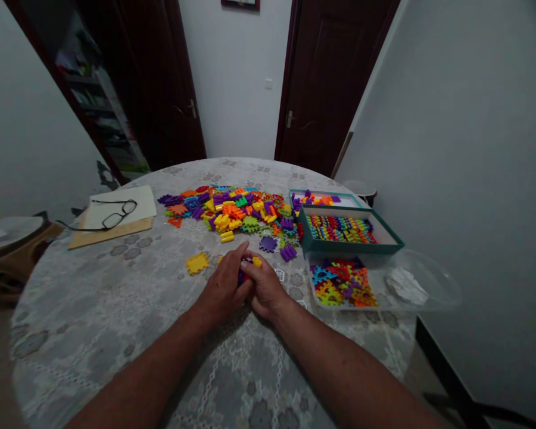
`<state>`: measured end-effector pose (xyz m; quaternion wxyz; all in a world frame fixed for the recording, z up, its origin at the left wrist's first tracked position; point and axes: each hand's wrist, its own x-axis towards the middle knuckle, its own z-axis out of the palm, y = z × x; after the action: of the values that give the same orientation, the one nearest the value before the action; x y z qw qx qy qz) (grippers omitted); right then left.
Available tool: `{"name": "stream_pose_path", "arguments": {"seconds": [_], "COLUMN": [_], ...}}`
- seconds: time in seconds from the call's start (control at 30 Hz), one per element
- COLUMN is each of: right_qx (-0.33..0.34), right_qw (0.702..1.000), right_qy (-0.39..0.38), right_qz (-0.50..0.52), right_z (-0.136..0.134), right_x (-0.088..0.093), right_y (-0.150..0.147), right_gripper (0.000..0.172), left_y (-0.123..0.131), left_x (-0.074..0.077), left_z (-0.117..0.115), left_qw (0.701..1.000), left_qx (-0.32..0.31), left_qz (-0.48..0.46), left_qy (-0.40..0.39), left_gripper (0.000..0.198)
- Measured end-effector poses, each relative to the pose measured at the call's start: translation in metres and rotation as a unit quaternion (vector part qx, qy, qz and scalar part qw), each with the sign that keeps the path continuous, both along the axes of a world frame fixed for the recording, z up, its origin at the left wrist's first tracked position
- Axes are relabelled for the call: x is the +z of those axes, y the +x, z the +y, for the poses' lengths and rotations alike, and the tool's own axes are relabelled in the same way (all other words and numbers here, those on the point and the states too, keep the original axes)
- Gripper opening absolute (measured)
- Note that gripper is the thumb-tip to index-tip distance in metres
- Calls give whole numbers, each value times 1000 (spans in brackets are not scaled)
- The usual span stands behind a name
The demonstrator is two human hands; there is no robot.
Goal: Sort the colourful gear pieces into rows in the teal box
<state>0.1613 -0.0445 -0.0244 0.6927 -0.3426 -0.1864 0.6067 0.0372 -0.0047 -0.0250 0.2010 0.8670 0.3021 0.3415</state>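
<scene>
Both hands meet over the near middle of the table. My left hand [223, 279] and my right hand [267, 287] are closed around a few small plastic building pieces [256, 261]; yellow and purple bits show between the fingers, the rest is hidden. To the left of my left hand lies a flat yellow gear-shaped piece [197, 263]. Beyond the hands are a dark purple gear-shaped piece [268, 243], a ridged purple piece [288, 252] and a yellow connector [227, 236]. Past these spreads a large heap of mixed coloured pieces [232, 214].
On the right stand a green box [352, 245] with rows of coloured pieces, its lid [326, 196] holding loose ones, and a clear plastic tub [339, 307] of gear shapes. Crumpled white plastic [406, 285] lies beside them. Glasses [111, 220] rest on paper [145, 202] at left.
</scene>
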Motion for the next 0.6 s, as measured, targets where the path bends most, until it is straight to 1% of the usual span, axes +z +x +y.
{"name": "stream_pose_path", "arguments": {"seconds": [0.07, 0.17, 0.27, 0.33, 0.4, 0.47, 0.53, 0.6], "right_qx": [0, -2, 3, 9, 4, -6, -12, -22], "right_qw": [1000, 1000, 999, 999, 999, 999, 998, 996], "right_qy": [-6, -20, -29, -37, -39, -35, -30, -23], "right_qz": [0, -13, -24, -29, -34, -41, -57, -87], "right_z": [0, 1, 2, 1, -1, -4, -7, -6], "right_x": [0, 0, 1, 5, 12, 23, 39, 60], "right_y": [0, 0, 1, 3, 8, 17, 33, 56], "right_gripper": [51, 42, 43, 45, 46, 48, 50, 50], "left_y": [-4, -11, -16, -18, -20, -21, -22, -22], "left_x": [-1, 0, 0, -1, -2, -1, 1, 2], "left_z": [2, 5, 8, 10, 12, 14, 18, 22], "left_qw": [999, 997, 993, 993, 994, 997, 998, 996], "left_qx": [-30, -71, -101, -108, -99, -66, -18, 19], "left_qz": [7, 25, 29, 20, 6, -18, -39, -43], "left_qy": [13, 34, 50, 53, 50, 45, 52, 74], "left_gripper": [82, 90, 93, 94, 95, 89, 77, 67]}}
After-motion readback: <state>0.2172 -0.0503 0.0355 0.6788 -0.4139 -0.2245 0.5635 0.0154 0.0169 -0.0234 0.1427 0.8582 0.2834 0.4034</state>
